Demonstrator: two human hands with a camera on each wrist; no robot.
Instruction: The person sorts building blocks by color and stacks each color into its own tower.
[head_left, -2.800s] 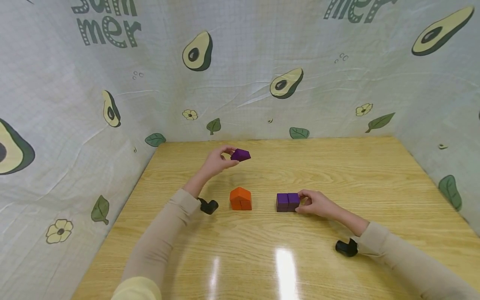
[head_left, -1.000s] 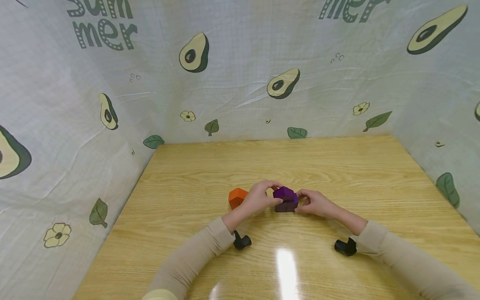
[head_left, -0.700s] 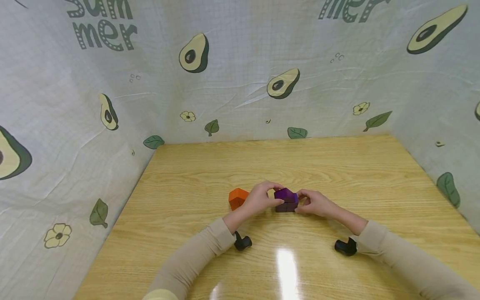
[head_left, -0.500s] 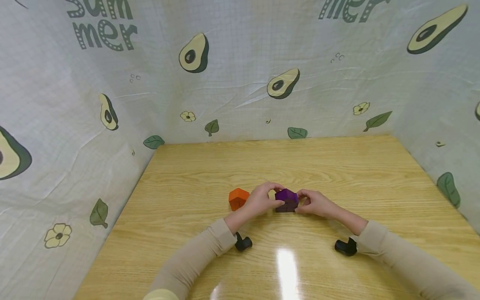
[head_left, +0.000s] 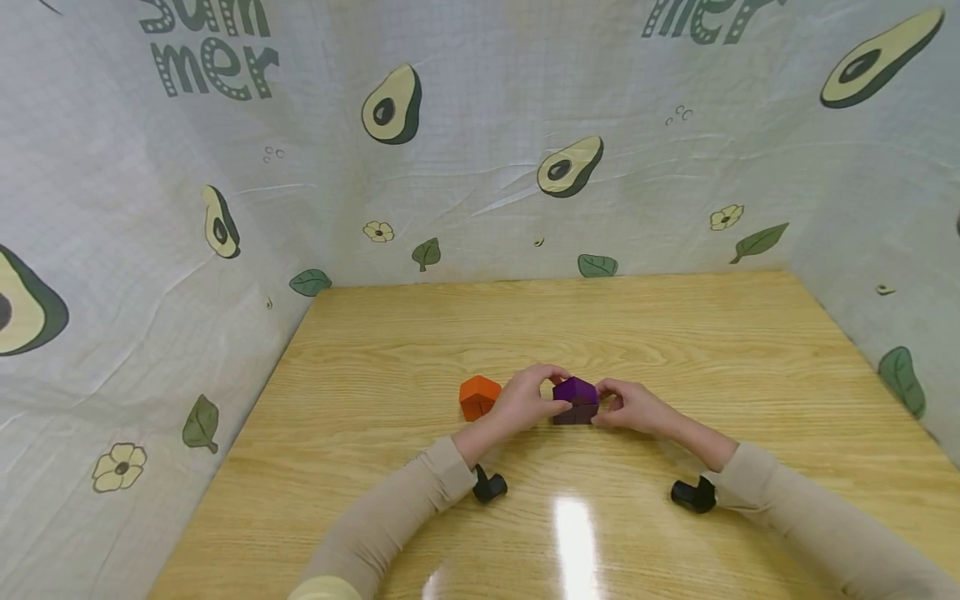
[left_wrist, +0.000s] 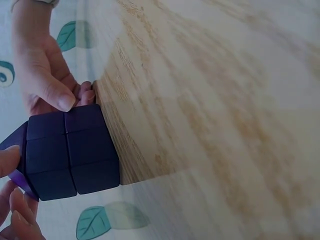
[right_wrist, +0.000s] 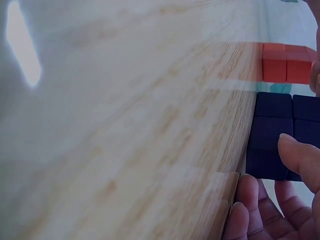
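My left hand (head_left: 521,402) pinches a purple roof-shaped block (head_left: 576,389) between thumb and fingers. It sits on top of a compact stack of purple cubes (head_left: 583,415). On the stack's right side, my right hand (head_left: 636,407) grips the cubes, its thumb and fingers partly curled. Seen from the left wrist, the dark purple cubes (left_wrist: 72,160) form two tight rows, with the roof block (left_wrist: 19,179) against their upper face. The right wrist view shows my right thumb (right_wrist: 300,155) on the cubes' near face; the roof block is out of that view.
A small orange block house (head_left: 478,396) with a peaked top stands left of the purple stack, partly behind my left hand. The wooden table (head_left: 675,333) is backed by a white cloth (head_left: 480,167) printed with avocados and leaves.
My left hand has carried the roof block from the back left, over the orange house, and lowered it onto the purple cubes. The right hand has stayed at the cubes' right side.
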